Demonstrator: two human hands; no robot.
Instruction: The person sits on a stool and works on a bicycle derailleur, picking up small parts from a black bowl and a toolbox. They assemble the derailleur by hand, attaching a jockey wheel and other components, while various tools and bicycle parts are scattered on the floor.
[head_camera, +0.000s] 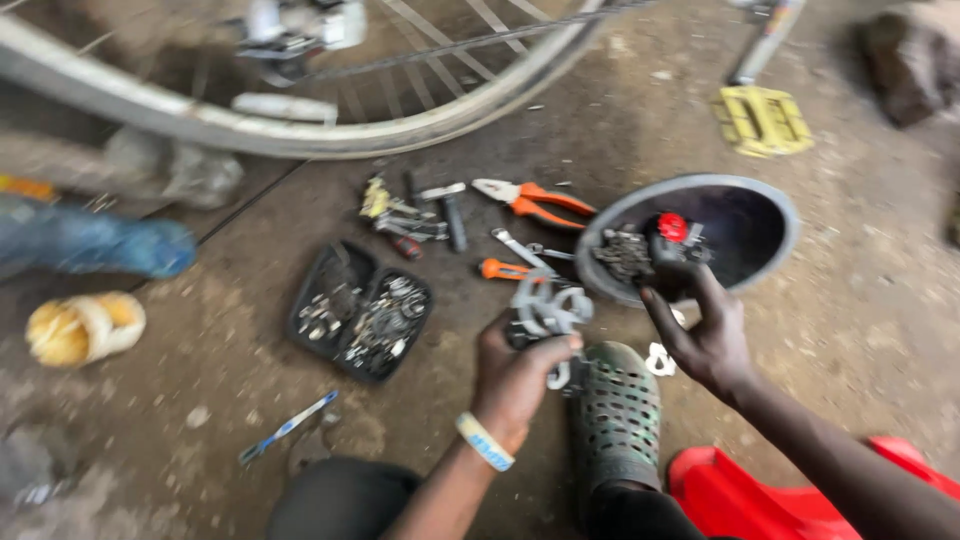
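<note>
At the far left, a blue-clad limb (100, 243) is cut by the frame edge and motion-blurred; below it lies a yellowish rounded object (85, 327) whose kind cannot be determined. A bicycle wheel (300, 135) spans the top, with only its lower arc in view. On the ground, a blue-and-silver hand tool (287, 427) lies near a black compartment tray (360, 310) filled with small metal parts, too blurred to identify individually. Above the tray is a cluster of tools (410, 215), followed by orange-handled pliers (530, 200).

The left hand (515, 380), wearing a pale wristband (485, 442), is closed around a grey metal component (545, 310) with ring-shaped sections; its exact type is unclear due to blur. The component is held above the ground, just left of the grey bowl (770, 215).

A green perforated clog (615, 420) sits between the two forearms.

The right hand (700, 335) is at the bowl's near rim, fingers spread and loosely extended; whether they touch anything cannot be determined. The bowl holds dark parts and a red-capped piece (672, 227). A yellow pedal (762, 120) lies beyond. A red object (760, 500) is cut off at the bottom right.
</note>
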